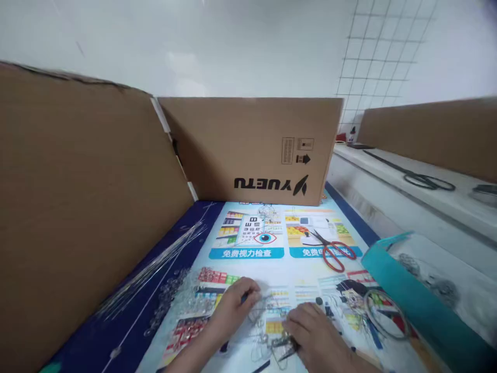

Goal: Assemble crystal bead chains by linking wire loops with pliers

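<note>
1. The left hand (233, 305) rests low on the bench (194, 228), fingers curled shut in a grip on a thin dark tool that sticks out toward the right; what kind of tool it is I cannot tell.
2. The right hand (314, 331) lies just beside it, knuckles up, fingers closed on a small dark plier-like tool (285, 348) whose tip points toward the person's left and a little down the frame.
3. Between the two hands lies a tangle of thin wire loops (267, 321), pale and silvery, with no clear long axis; it rests on the printed poster (287, 264) near the front edge of the bench.
4. The poster is glossy and bright, with an eye chart, a red-ringed eye and blue banners; the left banner reads 免费视力检查, the right one is partly covered.
5. Red-handled scissors (332, 251) lie on that right banner, blades pointing up and left, away from the person.
6. Clear beads (182, 292) are scattered left of the left hand, and beyond them a bundle of long straight wires (155, 269) runs diagonally from near left to far right.
7. A teal-edged bag (411, 300) sits at the right, holding grey wire pieces.
8. A cardboard box (252, 150) stands at the back, printed upside down with YUETU and an arrow mark.
</note>
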{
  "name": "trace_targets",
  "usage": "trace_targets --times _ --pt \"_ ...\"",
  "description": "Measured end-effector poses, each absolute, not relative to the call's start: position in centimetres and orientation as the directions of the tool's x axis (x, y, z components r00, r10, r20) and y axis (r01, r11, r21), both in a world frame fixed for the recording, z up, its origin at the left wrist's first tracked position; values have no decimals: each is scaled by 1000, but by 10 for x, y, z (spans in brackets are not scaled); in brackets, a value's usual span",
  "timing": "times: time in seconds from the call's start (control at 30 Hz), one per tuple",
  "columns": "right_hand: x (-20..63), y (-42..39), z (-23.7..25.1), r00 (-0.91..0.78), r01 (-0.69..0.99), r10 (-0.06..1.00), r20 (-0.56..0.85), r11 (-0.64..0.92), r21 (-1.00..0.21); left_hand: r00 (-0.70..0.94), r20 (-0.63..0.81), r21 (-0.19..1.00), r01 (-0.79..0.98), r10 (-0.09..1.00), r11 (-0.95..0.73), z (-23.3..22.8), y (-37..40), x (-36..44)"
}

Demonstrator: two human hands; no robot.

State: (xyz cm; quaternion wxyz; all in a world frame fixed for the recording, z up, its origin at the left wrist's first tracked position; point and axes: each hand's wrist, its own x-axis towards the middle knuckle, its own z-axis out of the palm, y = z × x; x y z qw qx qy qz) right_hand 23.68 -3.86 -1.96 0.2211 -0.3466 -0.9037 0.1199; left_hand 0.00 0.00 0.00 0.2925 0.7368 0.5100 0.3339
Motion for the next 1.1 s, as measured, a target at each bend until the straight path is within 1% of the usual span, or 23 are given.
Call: trace_targets --times 0.1,0.17,0.2,0.3,0.37,0.43,0.5,0.63,0.73,0.8,0.87,0.93,1.0,1.1 --pt "243 -38 -11 -571 609 732 372 682 -406 205 217 765 572 954 -297 14 -7 -6" --pt "247 -34 -6 -496 660 781 379 623 -419 219 243 712 622 945 -327 16 -18 -9" --pt "249 -32 -4 -457 694 809 369 584 -421 237 267 663 658 934 -356 14 -26 -9" --pt "253 -23 -1 -383 796 872 305 479 -370 397 257 473 744 881 -472 0 -50 -8" --pt "254 -18 -1 -362 844 889 280 440 -307 516 178 360 758 838 -543 -10 -61 -5" --pt "255 -15 -2 -351 866 896 271 421 -271 604 112 282 742 789 -608 -16 -65 -2" --pt "256 -13 -2 -352 865 898 263 420 -274 639 73 243 733 766 -635 -17 -65 0" --pt "258 -13 -2 -380 820 878 291 466 -333 645 68 251 727 761 -639 -7 -63 0" --pt "257 -15 1 -398 761 833 384 534 -369 626 104 274 729 773 -628 -3 -66 -4" --pt "256 -18 3 -416 712 791 449 591 -380 556 178 298 756 812 -582 -4 -68 -10" --pt "254 -21 3 -434 669 754 493 636 -384 427 289 343 790 857 -509 -8 -68 -18" --pt "253 -22 1 -447 639 729 519 666 -384 297 384 407 796 874 -449 -12 -65 -27" --pt "254 -22 -1 -453 619 710 540 686 -382 232 426 472 768 875 -433 -14 -63 -34" --pt "256 -20 -6 -451 607 701 552 694 -386 223 432 535 717 874 -447 -15 -60 -38"
